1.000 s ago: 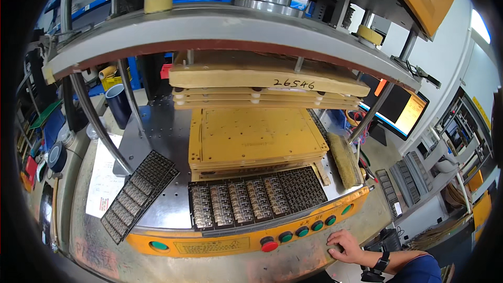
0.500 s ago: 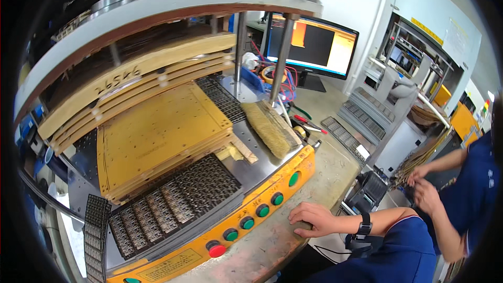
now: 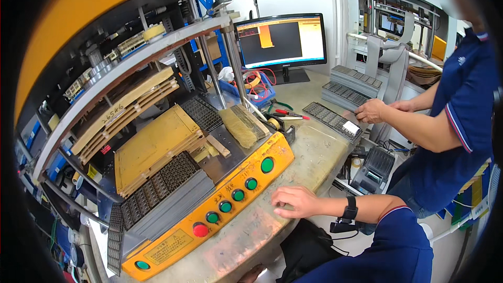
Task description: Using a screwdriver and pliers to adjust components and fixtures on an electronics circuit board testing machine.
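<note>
At the edge of the worktop [image 3: 318, 149], the right hand [image 3: 294, 202] rests near the green buttons [image 3: 251, 184], grip loosely spread, nothing visible held; left hand not seen. Step in hand: apparently a pause. Any next move would likely call for clear reach. Dark panel stack [image 3: 166, 194] sits before the yellow plate [image 3: 157, 144], fairly even-edged, patterned on top, grey-sided.

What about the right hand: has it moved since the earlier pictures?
No, not noticeably: judged against the rightmost green button, the right hand stays just in front, at the edge of the table. The camera view swung.
</note>
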